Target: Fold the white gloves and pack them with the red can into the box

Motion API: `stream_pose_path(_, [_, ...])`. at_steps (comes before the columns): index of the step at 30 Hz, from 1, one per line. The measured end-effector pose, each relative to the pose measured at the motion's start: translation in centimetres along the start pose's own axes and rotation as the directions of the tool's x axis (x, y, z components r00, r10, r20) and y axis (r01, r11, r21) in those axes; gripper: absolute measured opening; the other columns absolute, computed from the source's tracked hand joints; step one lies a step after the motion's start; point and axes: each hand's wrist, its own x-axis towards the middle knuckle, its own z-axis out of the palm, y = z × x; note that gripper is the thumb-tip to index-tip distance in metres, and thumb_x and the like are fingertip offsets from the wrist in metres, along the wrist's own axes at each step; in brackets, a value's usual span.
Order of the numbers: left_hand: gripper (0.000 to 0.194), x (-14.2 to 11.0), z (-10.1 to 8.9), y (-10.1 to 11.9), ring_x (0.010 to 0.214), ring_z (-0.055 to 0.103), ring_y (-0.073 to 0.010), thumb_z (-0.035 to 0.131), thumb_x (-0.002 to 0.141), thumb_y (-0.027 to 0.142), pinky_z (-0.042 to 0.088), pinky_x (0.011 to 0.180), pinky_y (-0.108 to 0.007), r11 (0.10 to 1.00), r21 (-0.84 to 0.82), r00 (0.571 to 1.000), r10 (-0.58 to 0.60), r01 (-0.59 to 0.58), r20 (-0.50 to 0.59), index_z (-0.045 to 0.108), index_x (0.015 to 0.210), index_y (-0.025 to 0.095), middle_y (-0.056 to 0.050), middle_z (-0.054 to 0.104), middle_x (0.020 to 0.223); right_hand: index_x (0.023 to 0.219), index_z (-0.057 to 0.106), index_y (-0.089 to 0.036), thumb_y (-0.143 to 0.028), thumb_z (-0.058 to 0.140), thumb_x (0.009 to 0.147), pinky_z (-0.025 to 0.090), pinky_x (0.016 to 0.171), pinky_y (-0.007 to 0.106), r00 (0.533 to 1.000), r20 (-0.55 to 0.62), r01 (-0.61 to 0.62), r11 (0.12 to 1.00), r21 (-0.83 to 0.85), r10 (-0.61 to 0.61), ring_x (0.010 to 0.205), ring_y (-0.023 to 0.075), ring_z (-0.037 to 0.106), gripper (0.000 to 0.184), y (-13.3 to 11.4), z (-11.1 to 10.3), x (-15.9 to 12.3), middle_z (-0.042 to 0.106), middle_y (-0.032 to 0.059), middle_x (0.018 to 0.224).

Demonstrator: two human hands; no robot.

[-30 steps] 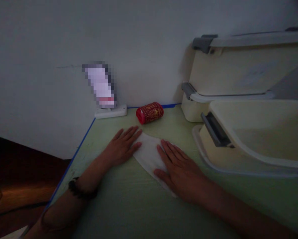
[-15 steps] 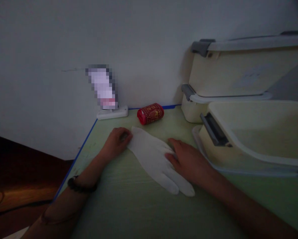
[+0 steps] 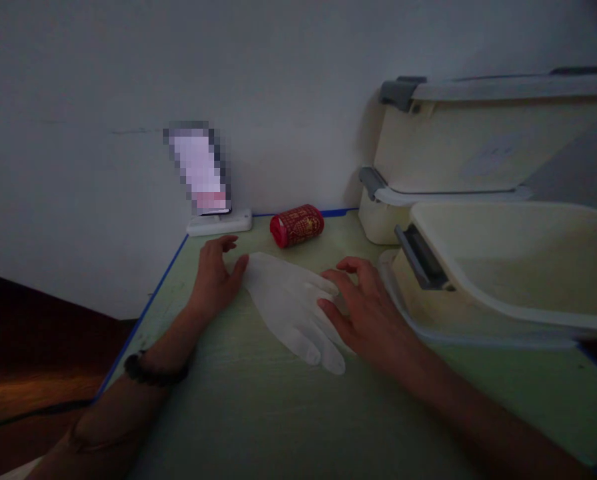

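Note:
A white glove lies on the green tabletop between my two hands, its cuff to the left and its fingers to the right. Beside the cuff is my left hand, fingers raised and apart from the thumb, whose tip is at the cuff's edge. My right hand reaches over the glove's finger end, with thumb and forefinger spread and their tips at the glove's fingers. It hides part of those fingers. Beyond the glove, a red roll with gold print rests on its side.
A phone, its screen blurred out, stands on a white base against the wall. At the right are stacked cream storage boxes and an open cream bin with a grey handle. Blue tape runs along the table's left edge.
My left hand has let go of the cuff and lifted its fingers away. The glove looks shorter and its fingers have shifted left. My right thumb and forefinger are slightly farther left.

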Motion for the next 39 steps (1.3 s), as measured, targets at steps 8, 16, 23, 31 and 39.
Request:
stream_pose_path(8, [0.038, -0.1, -0.2, -0.1, 0.094, 0.049, -0.0281, 0.048, 0.077, 0.044, 0.040, 0.085, -0.044, 0.968, 0.251, 0.977, -0.059, 0.006, 0.206, 0.055, 0.097, 0.013, -0.012, 0.053, 0.095, 0.078, 0.055, -0.017, -0.030, 0.058, 0.077, 0.036, 0.051, 0.028, 0.896, 0.444, 0.037, 0.990, -0.138, 0.028, 0.061, 0.0165, 0.055, 0.014, 0.0, -1.5, -0.9, 0.058, 0.0019, 0.071])
stream_pose_path(16, [0.023, 0.2, 0.2, -0.1, 0.077, 0.055, -0.0172, 0.048, 0.079, 0.038, 0.048, 0.070, -0.034, 0.916, -0.358, 0.970, -0.110, 0.184, 0.216, 0.048, 0.092, 0.018, -0.006, 0.056, 0.093, 0.077, 0.057, -0.019, -0.042, 0.051, 0.081, 0.041, 0.059, 0.028, 0.918, 0.395, -0.007, 0.996, 0.094, -0.031, 0.070, 0.0164, 0.056, 0.023, 0.6, -1.7, -0.4, 0.059, 0.0023, 0.077])
stream_pose_path(23, [0.036, -0.1, -2.0, 4.1, 0.085, 0.059, -0.0131, 0.065, 0.066, 0.015, 0.051, 0.075, -0.029, 0.552, -0.827, 0.988, 0.038, 0.102, 0.147, 0.045, 0.095, 0.024, -0.003, 0.053, 0.114, 0.130, 0.029, -0.021, -0.047, 0.055, 0.076, 0.031, 0.099, 0.047, 0.999, -0.033, 0.024, 0.971, 0.239, -0.016, 0.123, 0.0269, 0.031, 0.065, 0.1, -0.1, 0.7, 0.035, 0.0123, 0.133])
stream_pose_path(31, [0.060, -0.3, -8.1, 8.8, 0.081, 0.061, -0.0150, 0.071, 0.061, 0.010, 0.054, 0.061, -0.022, 0.419, -0.903, 0.950, 0.234, 0.094, 0.207, 0.049, 0.112, 0.031, -0.002, 0.055, 0.108, 0.121, 0.043, -0.023, -0.038, 0.065, 0.071, 0.044, 0.085, 0.038, 0.969, 0.209, -0.059, 0.701, 0.711, -0.129, 0.100, 0.0213, 0.055, 0.056, -3.0, -3.9, 2.1, 0.057, 0.0065, 0.113])
stream_pose_path(39, [0.057, 0.9, -8.4, 8.2, 0.091, 0.058, -0.0171, 0.068, 0.063, 0.008, 0.052, 0.072, -0.028, 0.378, -0.881, 0.916, 0.164, 0.285, 0.367, 0.051, 0.112, 0.032, -0.001, 0.052, 0.116, 0.108, 0.052, -0.022, -0.032, 0.062, 0.075, 0.049, 0.074, 0.030, 0.825, 0.522, -0.381, 0.466, 0.798, -0.218, 0.089, 0.0171, 0.060, 0.036, -4.1, -5.5, 0.5, 0.062, 0.0028, 0.102])
